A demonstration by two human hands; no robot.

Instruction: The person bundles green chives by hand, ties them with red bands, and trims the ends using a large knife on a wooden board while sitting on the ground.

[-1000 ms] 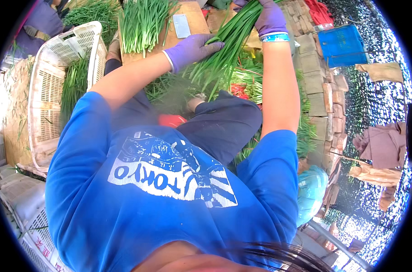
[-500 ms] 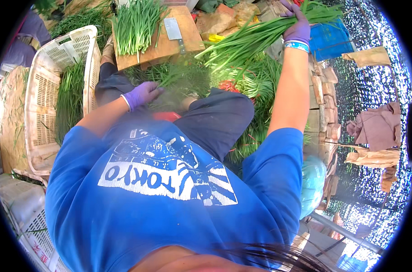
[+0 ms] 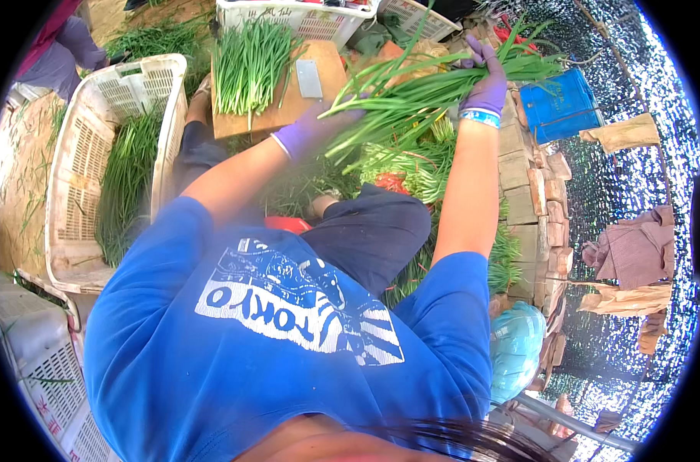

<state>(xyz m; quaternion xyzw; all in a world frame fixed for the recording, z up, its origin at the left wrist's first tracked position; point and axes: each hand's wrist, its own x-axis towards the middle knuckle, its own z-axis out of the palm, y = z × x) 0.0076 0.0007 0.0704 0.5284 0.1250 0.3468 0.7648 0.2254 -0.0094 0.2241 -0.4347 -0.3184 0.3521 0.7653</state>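
My right hand (image 3: 485, 83), in a purple glove, holds a loose bunch of garlic chives (image 3: 423, 91) out in front of me. The leaves fan from the hand toward the left and also stick out past it on the right. My left hand (image 3: 317, 129), also gloved in purple, is at the left end of that bunch. It is blurred, and leaves partly cover its fingers, so its grip is unclear. Behind it, a wooden board (image 3: 324, 58) bears a neat pile of chives (image 3: 251, 69) and a cleaver (image 3: 309, 78), whose handle is hidden.
A white plastic crate (image 3: 60, 215) with chives inside stands on my left. More chives (image 3: 434, 165) with red bands lie beyond my bent leg. On the right are stacked bricks (image 3: 538, 192) and a blue container (image 3: 561, 106). Another person's legs (image 3: 65, 58) show far left.
My left hand has moved up and right from near my knee to the bunch. My right hand has come slightly left and lower, still with the chives.
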